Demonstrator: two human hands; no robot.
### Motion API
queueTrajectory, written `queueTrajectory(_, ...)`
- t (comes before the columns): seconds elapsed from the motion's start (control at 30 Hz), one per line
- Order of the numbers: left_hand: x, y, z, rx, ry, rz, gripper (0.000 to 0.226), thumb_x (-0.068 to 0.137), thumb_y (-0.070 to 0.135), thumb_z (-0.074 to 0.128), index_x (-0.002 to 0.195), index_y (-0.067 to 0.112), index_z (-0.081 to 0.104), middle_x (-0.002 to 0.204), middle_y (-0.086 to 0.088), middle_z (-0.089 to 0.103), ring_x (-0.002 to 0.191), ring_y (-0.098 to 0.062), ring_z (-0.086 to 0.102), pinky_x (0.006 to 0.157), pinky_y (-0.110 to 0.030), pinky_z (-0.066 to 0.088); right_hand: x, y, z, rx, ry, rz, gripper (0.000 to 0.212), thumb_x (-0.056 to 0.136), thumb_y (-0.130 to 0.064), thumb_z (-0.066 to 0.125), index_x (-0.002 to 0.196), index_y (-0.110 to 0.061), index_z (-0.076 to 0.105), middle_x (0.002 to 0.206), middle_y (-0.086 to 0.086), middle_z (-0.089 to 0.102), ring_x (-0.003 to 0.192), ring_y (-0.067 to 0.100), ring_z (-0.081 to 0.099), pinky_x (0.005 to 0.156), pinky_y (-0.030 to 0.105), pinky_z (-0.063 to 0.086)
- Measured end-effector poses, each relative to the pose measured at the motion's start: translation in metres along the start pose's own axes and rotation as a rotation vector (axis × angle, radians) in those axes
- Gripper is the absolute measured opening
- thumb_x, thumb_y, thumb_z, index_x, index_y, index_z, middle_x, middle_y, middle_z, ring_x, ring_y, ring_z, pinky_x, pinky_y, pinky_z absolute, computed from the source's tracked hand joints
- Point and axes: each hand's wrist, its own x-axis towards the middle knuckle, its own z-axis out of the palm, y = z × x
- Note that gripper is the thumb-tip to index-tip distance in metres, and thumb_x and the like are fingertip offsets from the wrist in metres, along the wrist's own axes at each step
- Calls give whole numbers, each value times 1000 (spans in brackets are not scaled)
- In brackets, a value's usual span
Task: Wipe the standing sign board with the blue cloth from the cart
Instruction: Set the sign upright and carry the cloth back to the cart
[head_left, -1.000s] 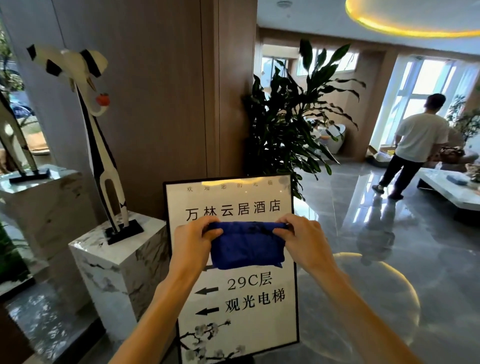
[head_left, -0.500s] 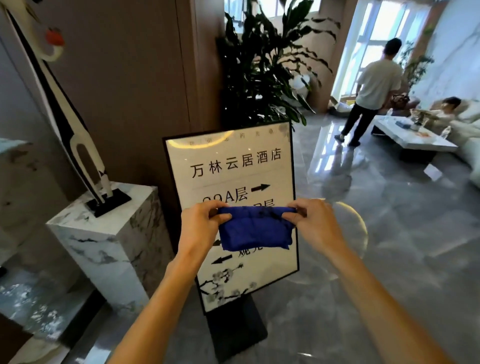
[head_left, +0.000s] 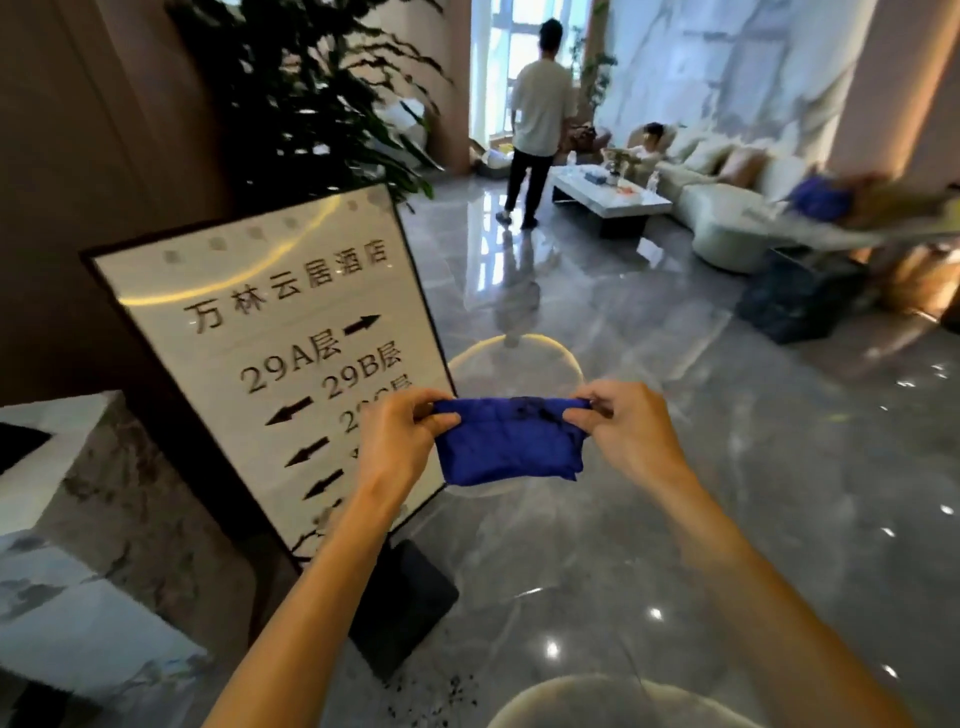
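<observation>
The folded blue cloth (head_left: 511, 441), pinched at its top corners by left hand (head_left: 397, 441) and right hand (head_left: 631, 434), has drifted right off the sign board (head_left: 270, 332); wiping looks finished or paused.

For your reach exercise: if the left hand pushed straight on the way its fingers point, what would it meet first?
The left hand pinches the cloth, fingers pointing rightward toward the right hand. Going straight on, it would bunch the cloth first, then probably meet that hand; depth is unclear. The sign board lies behind it.

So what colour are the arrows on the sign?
Black, on the sign board's pale face, as the head view shows.
</observation>
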Motion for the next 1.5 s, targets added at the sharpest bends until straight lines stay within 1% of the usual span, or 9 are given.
queueTrajectory(0.27, -24, 56, 102, -122, -263, 112, 22, 84, 2, 71, 86, 23, 74, 75, 18, 69, 69, 13, 64, 60, -3, 45, -78, 71, -94, -23, 195, 193, 9, 84, -8, 73, 88, -16, 78, 74, -5, 71, 62, -16, 60, 60, 1, 43)
queueTrajectory(0.4, -61, 95, 165, -138, -382, 154, 18, 79, -2, 75, 93, 10, 78, 79, 6, 72, 66, 16, 62, 64, 3, 41, -143, 111, -148, -28, 282, 318, 10, 85, -7, 73, 91, -14, 77, 78, -1, 74, 73, 2, 68, 64, 8, 47)
queueTrajectory(0.57, -119, 149, 228, -159, -508, 237, 18, 79, -1, 75, 94, 10, 79, 81, 3, 73, 67, 12, 63, 64, 2, 43, -230, 147, -209, -87, 422, 441, 11, 83, -7, 74, 88, -15, 78, 71, -8, 70, 63, -15, 63, 57, 2, 43)
queueTrajectory(0.73, -175, 198, 278, -204, -658, 314, 17, 81, 0, 74, 93, 10, 79, 83, 1, 75, 69, 9, 65, 64, 0, 46, -312, 166, -256, -125, 557, 543, 10, 83, -8, 75, 87, -17, 78, 75, -3, 74, 71, 7, 69, 65, 23, 54)
queueTrajectory(0.87, -218, 230, 311, -231, -814, 352, 16, 84, 3, 73, 98, 9, 78, 90, -3, 76, 82, -7, 70, 73, -11, 53, -377, 176, -283, -151, 656, 632, 14, 84, -8, 74, 84, -22, 76, 70, -12, 70, 63, -8, 64, 57, 8, 47)
queueTrajectory(0.97, -251, 255, 332, -267, -901, 395, 16, 83, 2, 73, 96, 12, 78, 83, 3, 74, 74, 5, 66, 65, -2, 48, -421, 174, -298, -166, 746, 712, 13, 84, -8, 74, 85, -21, 76, 69, -15, 69, 65, -12, 64, 57, 4, 46)
queueTrajectory(1.1, -286, 285, 354, -353, -1033, 448, 19, 80, -5, 73, 89, 11, 79, 72, 21, 67, 69, 16, 64, 62, 0, 45, -469, 165, -310, -167, 869, 842, 12, 84, -6, 72, 86, -17, 77, 76, -2, 76, 73, 12, 71, 71, 30, 59)
queueTrajectory(1.2, -306, 303, 369, -410, -1148, 486, 19, 79, -6, 74, 87, 11, 78, 72, 19, 69, 69, 13, 66, 63, -4, 49, -496, 154, -313, -199, 980, 911, 12, 84, -6, 73, 87, -16, 78, 78, 0, 76, 76, 16, 71, 75, 36, 59)
queueTrajectory(1.5, -357, 336, 402, -524, -1474, 664, 19, 81, -3, 74, 89, 14, 79, 77, 14, 72, 73, 8, 68, 63, -5, 50, -556, 124, -287, -291, 1298, 1124, 15, 82, -12, 76, 78, -27, 75, 66, 0, 69, 58, 6, 56, 57, 12, 41)
